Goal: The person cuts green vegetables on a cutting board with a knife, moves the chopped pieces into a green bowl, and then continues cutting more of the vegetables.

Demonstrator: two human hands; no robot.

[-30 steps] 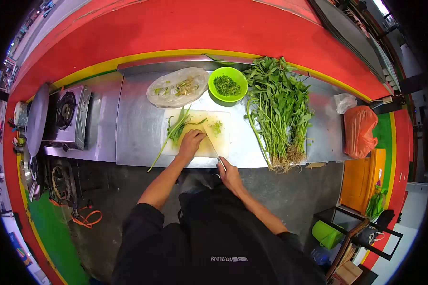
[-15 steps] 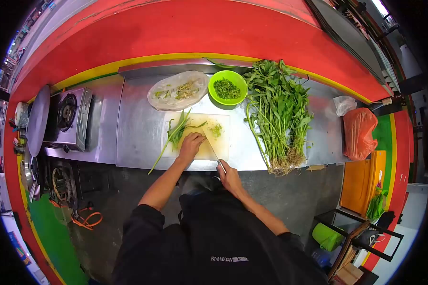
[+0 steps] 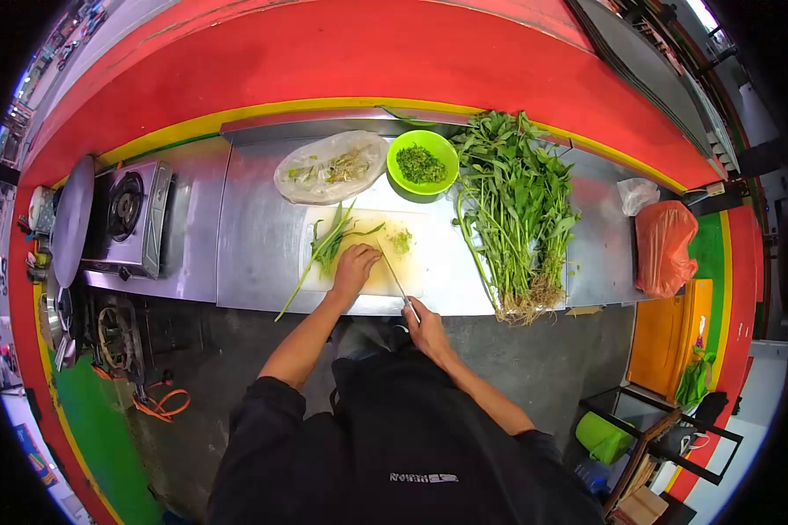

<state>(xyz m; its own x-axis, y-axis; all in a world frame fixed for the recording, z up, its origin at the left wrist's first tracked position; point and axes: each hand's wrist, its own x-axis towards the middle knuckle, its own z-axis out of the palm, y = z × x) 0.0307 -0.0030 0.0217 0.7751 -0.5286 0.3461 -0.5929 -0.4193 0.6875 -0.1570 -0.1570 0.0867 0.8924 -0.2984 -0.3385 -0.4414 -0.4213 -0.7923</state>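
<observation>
My right hand [image 3: 425, 325] is closed around the handle of a knife [image 3: 395, 278], whose blade slants up and left across a pale cutting board [image 3: 413, 278]. Beside the blade tip, the curled fingers of my left hand [image 3: 355, 269] press down on green stems [image 3: 326, 248]. One long stem sticks out past the board's lower left edge. A small heap of chopped greens [image 3: 401, 241] lies to the right of the blade. Behind the board stands a bright green bowl [image 3: 423, 193] with chopped leaves in it.
Left of the bowl lies a clear plastic bag [image 3: 291, 182] with stem scraps. A big bunch of leafy greens [image 3: 518, 210] with roots lies on the right. Farther right sits a red plastic bag [image 3: 665, 248]. A gas stove [image 3: 153, 219] stands at the left.
The view has shifted slightly. My left hand stays on the stems and my right hand keeps the knife, with little visible movement of the blade.
</observation>
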